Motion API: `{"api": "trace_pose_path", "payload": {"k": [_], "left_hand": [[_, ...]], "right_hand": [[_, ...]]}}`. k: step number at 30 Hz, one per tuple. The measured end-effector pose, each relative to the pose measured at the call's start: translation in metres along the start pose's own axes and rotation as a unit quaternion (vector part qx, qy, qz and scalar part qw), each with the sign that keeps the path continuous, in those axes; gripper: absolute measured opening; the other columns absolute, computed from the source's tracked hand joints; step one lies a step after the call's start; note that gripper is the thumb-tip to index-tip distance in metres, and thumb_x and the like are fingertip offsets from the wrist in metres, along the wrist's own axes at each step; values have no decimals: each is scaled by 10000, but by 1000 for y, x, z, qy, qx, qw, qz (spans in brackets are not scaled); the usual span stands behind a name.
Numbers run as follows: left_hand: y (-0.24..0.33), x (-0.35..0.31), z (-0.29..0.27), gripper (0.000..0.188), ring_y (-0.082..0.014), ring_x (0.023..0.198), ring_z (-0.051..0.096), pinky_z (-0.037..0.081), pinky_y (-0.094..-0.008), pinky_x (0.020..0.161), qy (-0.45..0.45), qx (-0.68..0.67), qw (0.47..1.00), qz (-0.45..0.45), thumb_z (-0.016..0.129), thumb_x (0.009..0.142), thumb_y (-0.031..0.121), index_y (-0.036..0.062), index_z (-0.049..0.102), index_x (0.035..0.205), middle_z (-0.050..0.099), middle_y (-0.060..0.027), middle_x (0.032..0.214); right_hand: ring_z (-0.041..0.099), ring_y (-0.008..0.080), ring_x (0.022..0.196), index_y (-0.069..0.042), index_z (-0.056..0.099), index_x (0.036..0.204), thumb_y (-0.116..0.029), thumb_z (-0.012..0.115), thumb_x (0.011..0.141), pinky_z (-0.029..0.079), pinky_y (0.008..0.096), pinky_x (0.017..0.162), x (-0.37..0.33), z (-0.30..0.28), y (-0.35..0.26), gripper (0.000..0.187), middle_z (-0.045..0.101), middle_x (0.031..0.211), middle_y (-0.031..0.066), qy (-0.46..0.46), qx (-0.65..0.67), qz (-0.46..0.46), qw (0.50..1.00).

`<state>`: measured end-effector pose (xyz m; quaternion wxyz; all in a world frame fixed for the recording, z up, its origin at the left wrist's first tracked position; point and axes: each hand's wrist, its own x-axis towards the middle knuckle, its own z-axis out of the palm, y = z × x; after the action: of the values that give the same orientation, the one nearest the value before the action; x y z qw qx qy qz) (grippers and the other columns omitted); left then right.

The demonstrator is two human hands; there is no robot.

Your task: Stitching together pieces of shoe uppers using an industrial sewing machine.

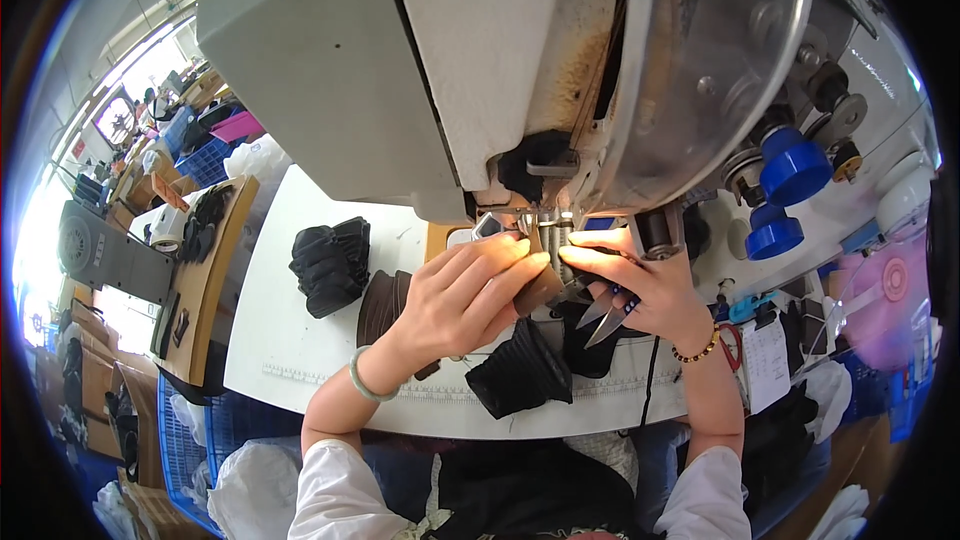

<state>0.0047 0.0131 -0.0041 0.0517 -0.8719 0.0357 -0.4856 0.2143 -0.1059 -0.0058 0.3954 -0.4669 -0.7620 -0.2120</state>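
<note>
My left hand (462, 295) is closed on a small brown piece of material (540, 286), pinched at the needle area of a sewing machine (330, 60). Opposite it, my right hand (645, 290) has its thumb and forefinger stretched toward the presser foot (553, 230). Its other fingers curl around small scissors (607, 318), whose blades point down and apart. Below the hands lies a ribbed black fabric piece (520, 368). Brown strips (380, 312) rest by my left wrist. What the right fingertips touch is hard to make out.
A stack of black pieces (330, 266) lies on the white table (285, 320), left of the machine. Blue knobs (795, 168) jut out at right, above a paper sheet (766, 365). Blue crates (185, 440) stand at lower left, near a wooden side table (215, 290).
</note>
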Motion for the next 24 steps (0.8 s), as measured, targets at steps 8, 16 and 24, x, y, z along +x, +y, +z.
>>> {"api": "trace_pose_path", "payload": {"k": [8,16,24], "left_hand": [[2,5,-11,347,-284,827,690,562,-315,673,-38,-67,996,-44,679,657,-23,-38,681,1004,681,-152,982],[11,3,-3,338,-242,917,686,572,-292,754,-31,21,999,29,706,692,-3,-52,682,1025,673,-118,989],[5,-3,1,344,-254,947,681,570,-302,756,-15,29,999,33,648,661,18,-33,693,998,677,-119,1023]], "right_hand": [[669,192,823,-121,742,1030,63,713,651,543,306,737,0,-8,5,422,714,1068,73,-55,160,101,980],[526,123,702,-165,723,1053,53,664,592,444,241,557,-9,2,14,513,675,1051,-5,2,117,42,992],[465,135,656,-116,714,924,26,743,584,407,253,536,-7,7,8,369,616,898,-14,18,116,48,992]]}}
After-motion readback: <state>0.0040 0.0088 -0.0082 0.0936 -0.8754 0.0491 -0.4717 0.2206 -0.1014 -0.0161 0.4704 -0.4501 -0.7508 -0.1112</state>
